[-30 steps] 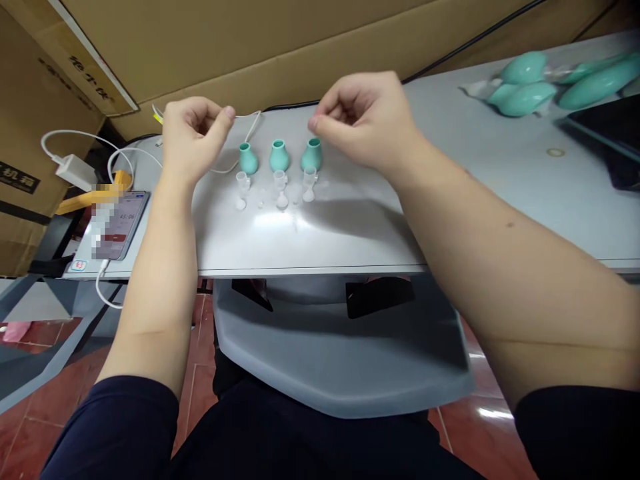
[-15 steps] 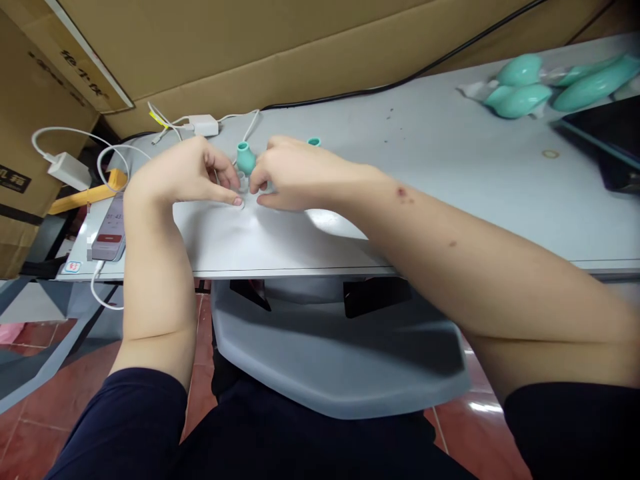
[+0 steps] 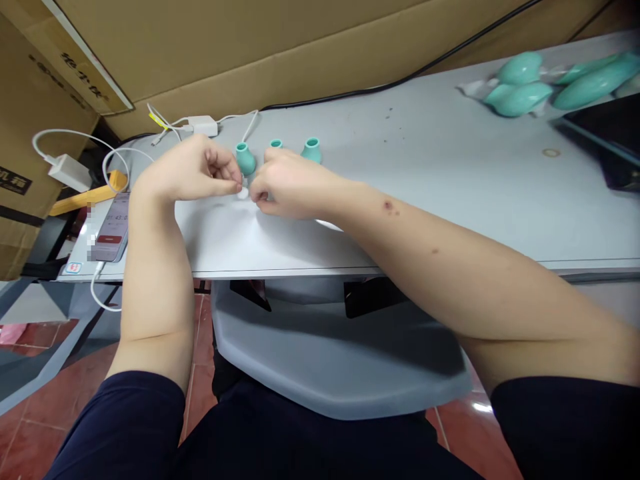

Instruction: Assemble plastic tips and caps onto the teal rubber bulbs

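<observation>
Your left hand (image 3: 213, 175) is on the near left side of the leftmost teal bulb (image 3: 245, 160), its thumb and fingertips drawn together at a small white disc (image 3: 243, 193). That disc sits on the near side of the leftmost bulb, right at your thumb tip; I cannot tell whether you grip it or merely touch it. Your right hand (image 3: 287, 185) is on the near right side of the same bulb, palm down, fingers curled toward the disc; they hide whatever is under them, so I cannot tell if they hold anything. Right of the leftmost bulb stand a middle teal bulb (image 3: 276, 144), mostly covered by your right hand so that only its mouth shows, and a right-hand teal bulb (image 3: 313, 152), upright with its open mouth up. Behind the leftmost bulb and to its left lies a white adapter (image 3: 203, 125); farther left, nearer you, is a smartphone (image 3: 113, 230). Far right of that bulb are glossy teal shells (image 3: 523, 90) beside a black device (image 3: 607, 137).
</observation>
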`<state>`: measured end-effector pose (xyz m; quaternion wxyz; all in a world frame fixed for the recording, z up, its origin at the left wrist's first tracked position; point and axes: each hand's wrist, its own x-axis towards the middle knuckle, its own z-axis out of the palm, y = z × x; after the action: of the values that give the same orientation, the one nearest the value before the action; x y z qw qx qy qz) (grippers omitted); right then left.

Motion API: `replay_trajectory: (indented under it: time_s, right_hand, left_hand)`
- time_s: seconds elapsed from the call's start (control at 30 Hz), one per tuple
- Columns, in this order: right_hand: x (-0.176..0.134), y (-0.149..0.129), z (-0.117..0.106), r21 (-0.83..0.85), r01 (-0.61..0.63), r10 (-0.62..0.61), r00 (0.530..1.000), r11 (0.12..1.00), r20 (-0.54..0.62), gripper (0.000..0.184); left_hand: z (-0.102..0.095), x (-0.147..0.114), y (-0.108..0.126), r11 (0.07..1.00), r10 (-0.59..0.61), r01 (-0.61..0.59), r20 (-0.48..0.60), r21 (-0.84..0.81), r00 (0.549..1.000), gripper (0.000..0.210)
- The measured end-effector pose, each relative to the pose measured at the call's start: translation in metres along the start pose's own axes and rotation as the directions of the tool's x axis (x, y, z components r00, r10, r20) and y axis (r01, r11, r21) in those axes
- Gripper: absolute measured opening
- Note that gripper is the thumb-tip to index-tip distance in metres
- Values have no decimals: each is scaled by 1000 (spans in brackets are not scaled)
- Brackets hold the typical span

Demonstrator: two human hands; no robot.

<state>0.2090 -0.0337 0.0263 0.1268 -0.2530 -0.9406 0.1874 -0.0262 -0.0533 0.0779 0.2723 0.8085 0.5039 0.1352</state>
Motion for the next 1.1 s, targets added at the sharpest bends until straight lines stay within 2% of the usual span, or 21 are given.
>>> replay_trajectory:
  time_s: [0.07,0.2,0.27,0.33,0.4,0.5,0.63,0.73,0.83,0.93,1.1]
  right_hand:
    - [-8,2,-8,6,-67,67,989,998,-131,16]
    - [-21,12,-22,228,-48,128,927,973,-351,14]
    - [-23,17,-23,438,12,206,871,899,-447,7]
    - [-21,19,-19,639,101,297,823,763,-485,8]
    - [-19,20,-15,759,155,362,807,632,-466,13]
    - [-15,20,-9,841,170,401,819,513,-410,18]
    - [-10,25,-3,881,249,442,790,403,-425,17]
    - [-6,30,0,881,298,446,775,367,-448,17]
    - [-3,32,2,864,340,411,774,372,-481,21]
    - [-1,32,5,830,402,385,747,387,-542,23]
    - [1,33,9,773,463,354,702,432,-618,21]
  left_hand:
    - [0,-4,4,994,8,-22,-135,-103,991,29]
    - [5,1,-2,974,32,-115,-384,-196,923,31]
    - [10,10,-11,971,31,-137,-469,-194,883,44]
    - [15,21,-22,962,57,-186,-515,-202,856,61]
    - [18,29,-30,942,52,-203,-481,-268,875,71]
    - [21,33,-31,921,9,-189,-466,-341,885,79]
    - [19,26,-20,956,-90,-50,-453,-288,887,66]
    - [20,24,-14,964,-103,-21,-444,-265,890,55]
    - [24,26,-12,940,-26,-141,-475,-312,880,46]
    - [29,28,-12,916,15,-204,-478,-347,878,43]
    - [31,28,-8,935,7,-173,-470,-310,883,44]
